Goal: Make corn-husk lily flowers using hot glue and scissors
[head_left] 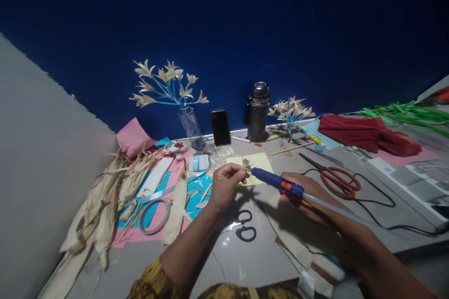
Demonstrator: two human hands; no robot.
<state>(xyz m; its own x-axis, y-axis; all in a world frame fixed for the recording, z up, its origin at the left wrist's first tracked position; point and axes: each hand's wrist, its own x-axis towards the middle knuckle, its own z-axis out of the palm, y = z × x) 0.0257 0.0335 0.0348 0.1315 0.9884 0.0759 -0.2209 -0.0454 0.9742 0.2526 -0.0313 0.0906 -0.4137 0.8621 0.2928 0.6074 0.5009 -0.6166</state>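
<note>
My right hand (296, 191) is wrapped round a blue hot glue gun (277, 181) with an orange part on its body and a clear glue stick coming out of its back end. The gun's nozzle points left, close to a small pale husk flower (247, 164). That flower is pinched between the thumb and fingers of my left hand (229, 182). Both hands are above a yellow paper sheet (261, 162). Below them on the table lie scissors with black handles (246, 232), their blades hard to make out in the shadow.
Dried corn husks (105, 215), coloured paper and a tape roll (143, 224) cover the left side. Husk flowers stand in a glass vase (191, 126). At the back are a phone (220, 127) and a flask (257, 114). Red-handled scissors (340, 182), a cable and a power strip (403, 187) lie right.
</note>
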